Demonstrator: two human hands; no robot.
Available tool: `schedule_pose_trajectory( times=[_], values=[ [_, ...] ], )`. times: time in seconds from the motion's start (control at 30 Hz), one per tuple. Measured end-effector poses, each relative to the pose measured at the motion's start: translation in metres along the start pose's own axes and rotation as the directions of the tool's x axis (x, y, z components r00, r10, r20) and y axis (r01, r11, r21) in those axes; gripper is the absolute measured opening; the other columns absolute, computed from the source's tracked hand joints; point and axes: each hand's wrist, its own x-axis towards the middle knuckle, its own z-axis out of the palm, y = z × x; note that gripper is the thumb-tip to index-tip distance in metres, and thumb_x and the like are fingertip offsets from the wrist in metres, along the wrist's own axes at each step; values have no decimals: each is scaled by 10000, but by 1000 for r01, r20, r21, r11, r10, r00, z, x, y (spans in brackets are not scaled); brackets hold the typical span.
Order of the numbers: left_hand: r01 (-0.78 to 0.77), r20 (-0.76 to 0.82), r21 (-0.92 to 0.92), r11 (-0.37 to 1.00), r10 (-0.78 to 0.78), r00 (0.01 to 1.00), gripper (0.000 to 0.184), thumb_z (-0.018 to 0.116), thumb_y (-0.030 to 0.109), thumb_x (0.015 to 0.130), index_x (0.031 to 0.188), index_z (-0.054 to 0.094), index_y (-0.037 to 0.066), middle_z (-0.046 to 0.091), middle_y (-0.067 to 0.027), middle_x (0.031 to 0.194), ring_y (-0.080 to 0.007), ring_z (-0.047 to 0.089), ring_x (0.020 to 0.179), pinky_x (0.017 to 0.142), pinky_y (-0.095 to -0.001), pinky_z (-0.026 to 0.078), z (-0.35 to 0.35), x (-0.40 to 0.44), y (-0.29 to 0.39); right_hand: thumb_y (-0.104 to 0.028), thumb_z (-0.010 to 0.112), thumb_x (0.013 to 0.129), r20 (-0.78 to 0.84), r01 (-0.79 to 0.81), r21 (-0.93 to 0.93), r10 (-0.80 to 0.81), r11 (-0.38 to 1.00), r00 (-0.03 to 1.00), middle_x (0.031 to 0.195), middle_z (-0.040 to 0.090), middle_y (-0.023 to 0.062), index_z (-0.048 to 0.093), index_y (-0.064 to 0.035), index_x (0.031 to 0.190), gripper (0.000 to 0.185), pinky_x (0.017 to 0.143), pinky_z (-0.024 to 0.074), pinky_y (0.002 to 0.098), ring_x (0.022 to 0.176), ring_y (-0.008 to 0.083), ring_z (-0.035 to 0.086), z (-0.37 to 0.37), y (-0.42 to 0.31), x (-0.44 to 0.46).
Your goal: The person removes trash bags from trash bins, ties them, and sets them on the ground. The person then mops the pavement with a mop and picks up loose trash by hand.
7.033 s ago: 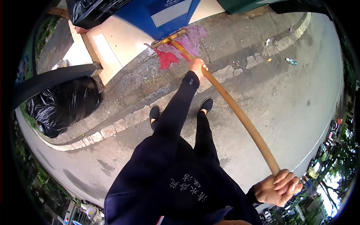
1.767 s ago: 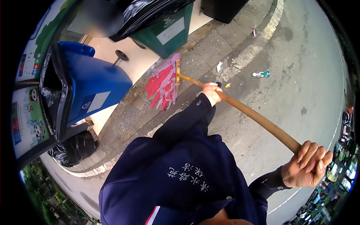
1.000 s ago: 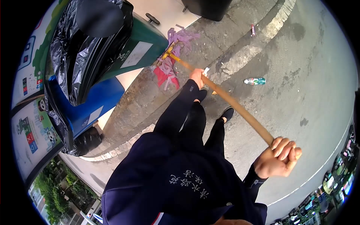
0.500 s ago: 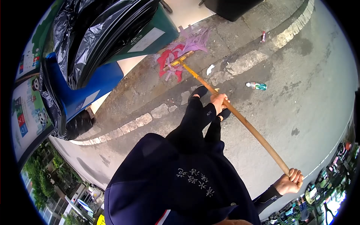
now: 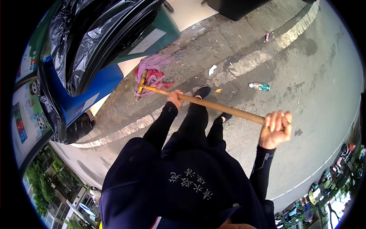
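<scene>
One mop (image 5: 217,105) is held by two hands. Nearest, on the right, the upper end of its wooden handle is gripped in the right hand (image 5: 275,130), fingers curled into a fist. Lower down, the handle is clasped by the left hand (image 5: 175,98), its fingers closed around the wood. Beyond the person's two dark shoes (image 5: 203,91), one leaf (image 5: 218,91) is seen by the kerb (image 5: 251,63); one bottle (image 5: 261,87) with a green label lies on the road to the right. The mop head (image 5: 152,78), of purple and red cloth strips under one yellow clamp (image 5: 142,84), is spread on the pavement to the left, near the blue bin. One white scrap (image 5: 212,70) and, farther off, one red wrapper (image 5: 267,36) lie by the kerb.

Three bins can be counted: blue bin (image 5: 110,82), green bin (image 5: 164,32) and, farthest, black bin (image 5: 232,7). The blue one is lined with black plastic, and black plastic (image 5: 103,34) is draped over the green one; their contents cannot be made out. One black bag (image 5: 81,128) sits beside the blue bin.
</scene>
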Motion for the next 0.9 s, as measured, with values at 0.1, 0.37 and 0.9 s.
schedule_pose_trajectory(
  times=[0.1,0.37,0.9],
  values=[
    [-47,24,-177,983,52,998,186,465,52,843,683,401,124,417,-20,585,-181,445,535,566,-302,453,-10,26,31,-68,430,828,84,-100,36,97,994,992,493,322,-31,380,-116,730,120,385,292,292,373,114,267,36,33,0],
    [372,386,-240,897,-263,884,148,459,148,875,737,412,116,414,-17,590,-192,443,515,541,-326,432,145,-10,-79,-76,444,845,204,105,-126,-78,986,976,474,384,-14,348,-151,678,206,467,350,289,403,118,355,50,-117,20],
    [334,448,211,919,-394,803,100,499,50,864,797,427,68,474,-67,640,-209,495,453,434,-380,472,333,-237,-246,-24,410,791,-334,535,-540,-749,649,572,563,196,16,256,-124,609,258,540,300,313,481,153,222,-24,-287,-76]
  ],
)
